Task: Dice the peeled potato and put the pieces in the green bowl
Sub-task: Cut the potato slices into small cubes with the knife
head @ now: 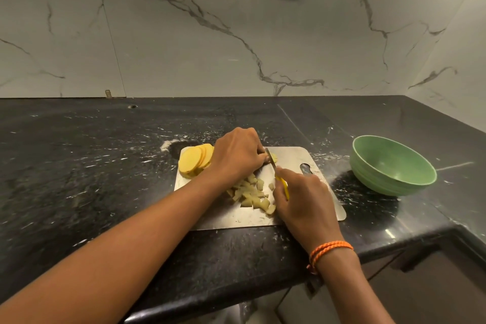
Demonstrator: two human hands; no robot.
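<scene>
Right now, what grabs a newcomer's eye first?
The two hands at centre: the left hand holds a potato piece on the steel cutting board while the right hand works a yellow-handled knife. Diced pieces lie between them, potato slices at the board's left end, an empty green bowl to the right.

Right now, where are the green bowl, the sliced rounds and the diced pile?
green bowl (366,148): head view, on its far-left rim.
sliced rounds (190,161): head view, on the front slice's face.
diced pile (252,195): head view, on a middle cube.
</scene>
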